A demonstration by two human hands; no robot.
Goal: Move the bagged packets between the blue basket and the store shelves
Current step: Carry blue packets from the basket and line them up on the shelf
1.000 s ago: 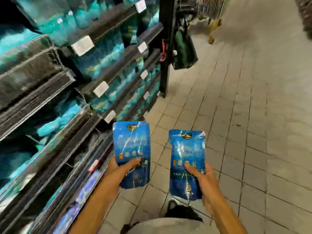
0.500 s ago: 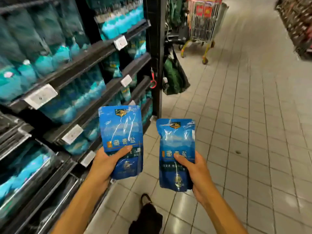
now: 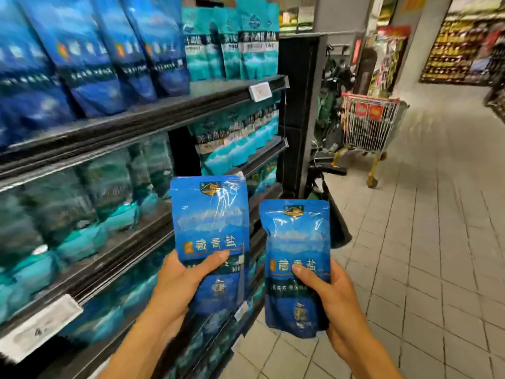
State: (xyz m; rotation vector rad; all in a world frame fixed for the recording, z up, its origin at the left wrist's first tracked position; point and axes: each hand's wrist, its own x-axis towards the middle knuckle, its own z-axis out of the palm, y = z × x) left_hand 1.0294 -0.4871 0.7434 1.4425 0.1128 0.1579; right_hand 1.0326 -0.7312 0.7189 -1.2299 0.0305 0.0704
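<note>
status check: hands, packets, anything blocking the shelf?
Left hand grips one blue packet; right hand grips the other packet. Both upright, off the shelves. Nothing blocking. Basket not visible.

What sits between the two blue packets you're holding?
Nothing held: in the head view a gap separates the left packet from the right packet. Through it only the shelf edge and floor tiles show.

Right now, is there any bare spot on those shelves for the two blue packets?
Barely. The top shelf is packed with dark blue bags and teal bags. The one dark gap sits below it, left of the teal stack. Lower rows look full, though blurred. The tiled floor is open.
</note>
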